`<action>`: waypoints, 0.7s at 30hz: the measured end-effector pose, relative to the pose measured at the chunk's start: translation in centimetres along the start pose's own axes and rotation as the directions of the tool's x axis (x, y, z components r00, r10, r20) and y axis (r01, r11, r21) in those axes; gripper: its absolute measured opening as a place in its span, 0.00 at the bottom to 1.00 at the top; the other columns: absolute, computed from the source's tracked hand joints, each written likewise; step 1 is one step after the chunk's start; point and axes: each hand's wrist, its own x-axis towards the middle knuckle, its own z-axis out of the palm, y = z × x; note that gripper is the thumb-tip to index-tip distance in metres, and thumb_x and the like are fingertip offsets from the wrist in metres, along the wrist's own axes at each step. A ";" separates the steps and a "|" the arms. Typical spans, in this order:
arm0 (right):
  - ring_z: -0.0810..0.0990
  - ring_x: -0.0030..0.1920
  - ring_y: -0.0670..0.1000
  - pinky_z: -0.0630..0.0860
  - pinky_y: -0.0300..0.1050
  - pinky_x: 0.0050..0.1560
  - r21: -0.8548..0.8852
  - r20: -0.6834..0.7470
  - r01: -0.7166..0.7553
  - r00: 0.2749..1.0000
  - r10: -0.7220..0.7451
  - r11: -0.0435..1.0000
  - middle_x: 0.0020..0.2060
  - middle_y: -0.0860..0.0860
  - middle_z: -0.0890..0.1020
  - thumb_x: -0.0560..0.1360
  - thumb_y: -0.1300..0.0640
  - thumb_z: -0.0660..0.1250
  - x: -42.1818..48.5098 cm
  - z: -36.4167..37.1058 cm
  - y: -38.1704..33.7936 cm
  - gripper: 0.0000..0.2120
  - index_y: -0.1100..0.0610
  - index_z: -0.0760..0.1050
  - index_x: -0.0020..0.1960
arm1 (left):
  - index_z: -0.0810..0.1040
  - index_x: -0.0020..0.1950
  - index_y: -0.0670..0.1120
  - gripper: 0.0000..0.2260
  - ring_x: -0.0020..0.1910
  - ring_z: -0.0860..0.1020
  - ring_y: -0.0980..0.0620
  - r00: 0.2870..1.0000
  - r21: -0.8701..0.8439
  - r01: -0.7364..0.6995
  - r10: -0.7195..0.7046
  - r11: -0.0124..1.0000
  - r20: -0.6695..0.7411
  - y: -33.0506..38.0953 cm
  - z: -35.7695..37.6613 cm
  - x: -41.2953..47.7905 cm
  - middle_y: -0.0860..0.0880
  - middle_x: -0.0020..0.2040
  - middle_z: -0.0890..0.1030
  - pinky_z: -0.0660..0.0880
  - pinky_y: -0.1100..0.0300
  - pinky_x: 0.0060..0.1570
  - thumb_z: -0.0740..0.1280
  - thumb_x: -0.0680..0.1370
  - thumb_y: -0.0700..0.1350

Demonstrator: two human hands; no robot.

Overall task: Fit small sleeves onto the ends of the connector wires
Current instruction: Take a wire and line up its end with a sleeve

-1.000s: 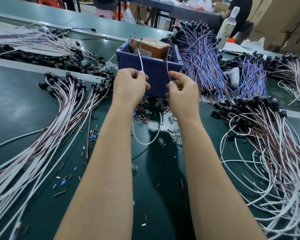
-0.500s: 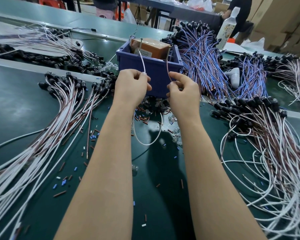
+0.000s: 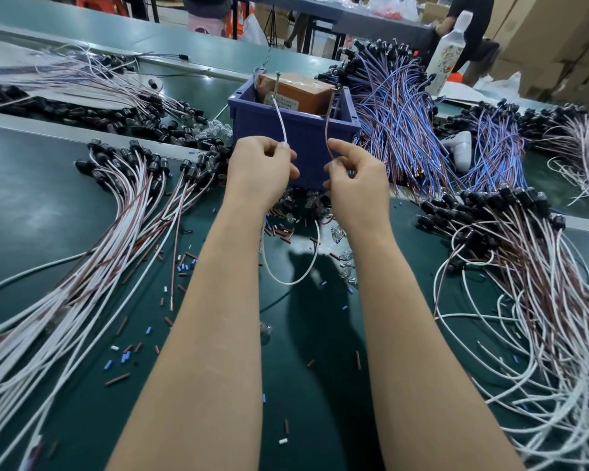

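**Wire Pair Held Above the Worktop Centre**

The left hand (image 3: 259,171) has its fingers curled and pinches the white wire (image 3: 280,124) between thumb and forefinger. The wire rises from the pinch, tilting slightly left. The right hand (image 3: 357,188) pinches the brown wire (image 3: 327,130) between thumb and forefinger, with its other fingers loosely curled. This wire stands nearly upright. The two hands are just beside each other but apart. Both are raised above the middle of the green worktop (image 3: 31,198), in front of the blue bin (image 3: 306,147). Below the hands, a white loop (image 3: 286,282) hangs down to the worktop surface. Whether a sleeve sits on either wire end cannot be told.

Loose sleeves (image 3: 125,356), brown, blue and white, lie scattered across the worktop centre and toward its near edge. A denser cluster lies directly under the hands.

A fanned bundle of white and brown leads with black connectors (image 3: 133,185) lies toward the left edge. A second, tangled bundle (image 3: 524,266) lies toward the right edge. A heap of blue and brown leads (image 3: 398,130) lies just right of the bin. An orange-brown box (image 3: 303,91) sits inside the bin.
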 end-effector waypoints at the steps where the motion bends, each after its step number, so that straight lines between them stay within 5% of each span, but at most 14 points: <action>1: 0.78 0.44 0.50 0.77 0.48 0.53 0.009 0.012 0.001 1.000 -0.001 1.000 0.46 0.49 0.79 0.79 0.64 0.57 0.0 -0.1 0.0 0.15 0.56 0.76 0.62 | 0.79 0.44 0.42 0.10 0.28 0.71 0.59 1.000 0.004 -0.001 0.001 1.000 0.001 0.0 0.0 0.0 0.52 0.29 0.77 0.69 0.63 0.37 0.59 0.80 0.41; 7: 0.76 0.23 0.44 0.71 0.34 0.26 0.064 0.143 -0.189 0.973 0.179 0.980 0.28 0.51 0.80 0.76 0.67 0.56 0.2 -1.4 0.5 0.12 0.59 0.78 0.48 | 0.78 0.38 0.43 0.12 0.19 0.70 0.63 0.994 0.131 0.060 -0.071 0.990 0.081 -0.3 -0.6 0.3 0.52 0.24 0.77 0.67 0.67 0.27 0.60 0.79 0.40; 10: 0.81 0.36 0.51 0.78 0.44 0.39 -0.375 0.201 -0.152 0.950 0.240 0.915 0.37 0.55 0.83 0.76 0.58 0.64 -0.1 -1.1 1.8 0.08 0.61 0.78 0.51 | 0.78 0.37 0.38 0.11 0.18 0.73 0.59 0.954 0.250 0.185 -0.235 0.950 0.187 -0.8 -0.8 0.4 0.50 0.21 0.77 0.69 0.68 0.22 0.61 0.77 0.36; 13: 0.78 0.52 0.58 0.75 0.47 0.49 -0.650 0.219 -0.056 0.941 0.257 0.758 0.49 0.57 0.81 0.73 0.50 0.70 -0.5 0.2 2.3 0.14 0.58 0.78 0.53 | 0.78 0.38 0.36 0.09 0.27 0.80 0.49 0.928 0.355 0.212 -0.302 0.910 0.218 -1.5 -0.7 0.3 0.43 0.28 0.81 0.79 0.56 0.35 0.62 0.77 0.35; 17: 0.76 0.56 0.59 0.72 0.46 0.51 -0.665 0.222 -0.022 0.948 0.226 0.746 0.54 0.57 0.80 0.74 0.57 0.66 -0.5 0.8 2.5 0.14 0.58 0.75 0.59 | 0.73 0.39 0.40 0.08 0.20 0.78 0.56 0.943 0.346 0.164 -0.250 0.924 0.221 -1.6 -0.9 -0.2 0.45 0.25 0.79 0.78 0.61 0.28 0.60 0.77 0.32; 21: 0.78 0.49 0.54 0.72 0.45 0.52 -0.358 0.279 -0.047 0.948 0.155 0.933 0.48 0.55 0.80 0.76 0.58 0.66 0.0 -0.4 1.9 0.17 0.58 0.74 0.64 | 0.73 0.41 0.44 0.10 0.29 0.80 0.54 0.932 0.188 0.206 -0.251 0.960 0.261 -0.8 -0.8 -0.6 0.42 0.37 0.80 0.78 0.62 0.32 0.57 0.79 0.35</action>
